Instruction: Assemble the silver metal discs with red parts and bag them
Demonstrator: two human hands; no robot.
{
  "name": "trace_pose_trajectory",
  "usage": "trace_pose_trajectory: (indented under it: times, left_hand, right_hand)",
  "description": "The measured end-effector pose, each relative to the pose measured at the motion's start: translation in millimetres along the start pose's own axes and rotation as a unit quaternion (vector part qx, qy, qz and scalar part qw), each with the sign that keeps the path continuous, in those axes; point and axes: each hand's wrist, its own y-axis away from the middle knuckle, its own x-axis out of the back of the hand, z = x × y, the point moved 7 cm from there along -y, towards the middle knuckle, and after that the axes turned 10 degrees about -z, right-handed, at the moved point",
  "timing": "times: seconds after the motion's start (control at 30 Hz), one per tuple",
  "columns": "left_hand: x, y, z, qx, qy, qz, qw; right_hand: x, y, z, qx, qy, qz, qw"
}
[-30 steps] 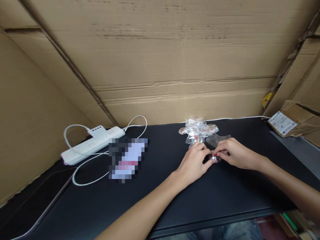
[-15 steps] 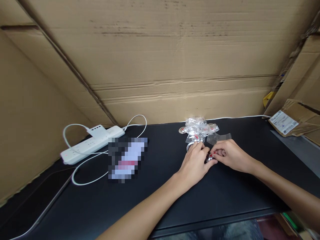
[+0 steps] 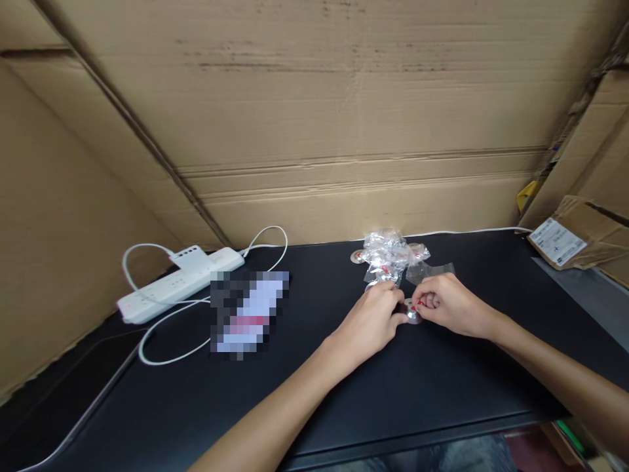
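In the head view a small round silver disc (image 3: 411, 315) lies between my two hands over the black tabletop, with a bit of red at its top. My left hand (image 3: 374, 318) is curled at its left side, with thumb and fingertips at the edge. My right hand (image 3: 449, 307) is closed in a pinch on the small red piece (image 3: 419, 304) of the disc; its exact kind is not clear. Just behind my left hand lie clear plastic packets (image 3: 386, 252) with similar red-marked discs inside. Another round disc (image 3: 357, 256) shows at their left.
A white power strip (image 3: 181, 283) with looped white cables stands at the left. A blurred-out phone-like object (image 3: 253, 311) lies near it. An empty-looking clear bag (image 3: 430, 271) rests behind my right hand. Cardboard walls (image 3: 344, 131) enclose the back and sides; a labelled carton (image 3: 560, 242) sits right.
My left hand has shifted slightly left and down, uncovering more of the silver disc. My right hand has stayed almost in place, still pinching the red piece.
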Motion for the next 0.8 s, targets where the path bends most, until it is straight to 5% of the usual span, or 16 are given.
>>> trace_pose_trajectory:
  times: [0.3, 0.53, 0.8]
  left_hand:
    - [-2.1, 0, -5, -0.021, 0.029, 0.03, 0.999]
    - [-1.4, 0, -5, -0.021, 0.025, 0.03, 0.999]
    - [1.4, -1, -5, 0.017, 0.019, 0.018, 1.0]
  right_hand:
    - [-6, -8, 0, -0.009, -0.065, -0.026, 0.998]
    - [-6, -8, -19, 0.014, 0.019, -0.027, 0.999]
    - [-1, 6, -6, -0.006, 0.076, -0.028, 0.997]
